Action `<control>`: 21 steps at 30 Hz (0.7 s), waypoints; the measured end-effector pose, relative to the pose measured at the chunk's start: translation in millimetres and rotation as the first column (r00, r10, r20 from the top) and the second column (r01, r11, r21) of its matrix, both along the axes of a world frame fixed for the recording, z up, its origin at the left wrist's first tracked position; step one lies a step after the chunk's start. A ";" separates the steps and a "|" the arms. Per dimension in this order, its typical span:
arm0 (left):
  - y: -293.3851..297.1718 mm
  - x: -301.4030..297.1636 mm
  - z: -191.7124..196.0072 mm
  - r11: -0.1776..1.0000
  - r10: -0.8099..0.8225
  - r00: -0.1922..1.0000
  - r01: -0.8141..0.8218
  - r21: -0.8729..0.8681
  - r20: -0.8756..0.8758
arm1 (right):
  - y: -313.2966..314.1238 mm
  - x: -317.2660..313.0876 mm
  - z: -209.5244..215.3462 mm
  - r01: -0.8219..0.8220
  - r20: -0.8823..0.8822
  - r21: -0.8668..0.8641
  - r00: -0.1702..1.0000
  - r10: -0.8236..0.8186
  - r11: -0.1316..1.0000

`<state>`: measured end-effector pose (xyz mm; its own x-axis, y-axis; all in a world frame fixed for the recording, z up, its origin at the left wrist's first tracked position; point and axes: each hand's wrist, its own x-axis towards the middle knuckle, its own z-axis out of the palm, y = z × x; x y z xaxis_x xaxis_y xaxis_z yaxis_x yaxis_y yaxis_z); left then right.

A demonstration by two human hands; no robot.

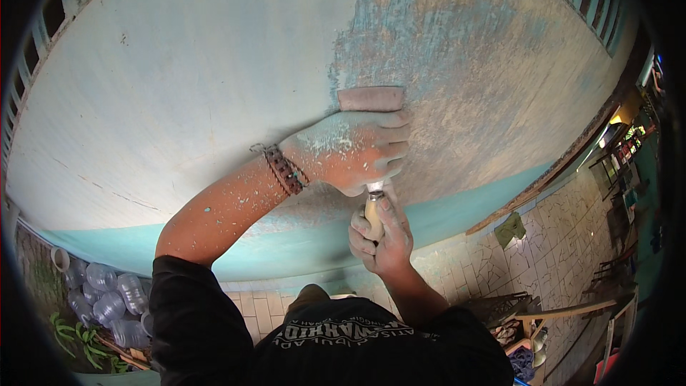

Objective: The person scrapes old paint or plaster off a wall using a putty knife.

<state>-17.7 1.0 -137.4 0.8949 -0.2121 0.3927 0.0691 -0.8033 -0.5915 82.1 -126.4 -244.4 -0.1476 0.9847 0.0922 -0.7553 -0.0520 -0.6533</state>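
Observation:
A wide-bladed scraper [371, 99] lies with its blade against the painted wall [214, 86], at the border between smooth pale blue paint and a rough, worn patch. My left hand [357, 144] is closed over the blade's lower part, knuckles outward, with paint flakes stuck to its back and forearm. Below it, my right hand [386, 232] grips the pale handle, thumb laid along it. Dust coats the fingers of both hands. The blade's middle is hidden under my left hand. A braided bracelet [284, 169] circles my left wrist.
A turquoise band [286, 250] runs along the wall's lower part. Clear plastic bottles [107, 304] and green leaves lie at lower left. A green cloth [509, 231] rests on the tiled floor [557, 229] at right. Wooden furniture [572, 311] stands at lower right; slatted openings flank the wall's top.

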 end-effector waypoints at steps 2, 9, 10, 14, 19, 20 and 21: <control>1.6 -1.5 13.3 1.000 -0.026 0.997 0.025 -0.014 -0.073 | 4.1 0.5 9.4 0.008 -0.018 0.052 1.000 -0.008 0.999; -0.2 2.0 6.0 0.998 0.004 0.978 -0.015 -0.054 -0.210 | 3.0 1.5 0.5 0.044 -0.028 0.025 0.999 -0.044 0.999; -1.1 0.2 8.4 0.998 0.002 0.982 -0.015 -0.065 -0.191 | 2.5 1.3 -0.9 0.037 -0.025 -0.016 0.999 -0.037 0.999; 6.0 -2.2 13.3 0.997 -0.063 0.993 0.058 -0.055 -0.095 | 5.9 0.6 7.1 0.032 -0.060 0.072 0.998 -0.027 0.997; 1.0 -2.1 0.6 0.996 0.043 0.974 -0.059 -0.062 -0.224 | 3.4 -2.2 -13.1 -0.033 -0.096 -0.037 0.995 0.029 0.999; 1.5 -3.5 1.6 0.994 0.048 0.970 -0.069 -0.083 -0.237 | 7.4 -1.3 -10.7 -0.032 -0.098 -0.038 0.995 0.028 0.999; 1.2 -2.8 6.9 0.994 0.044 0.970 -0.067 -0.087 -0.238 | 11.9 1.2 -4.6 -0.048 -0.139 0.009 0.989 0.048 0.999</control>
<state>-20.5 2.2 -130.6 0.9737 -0.1319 0.1858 -0.0168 -0.8547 -0.5189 83.3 -114.5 -249.0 -0.1801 0.9762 0.1204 -0.8353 -0.0872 -0.5428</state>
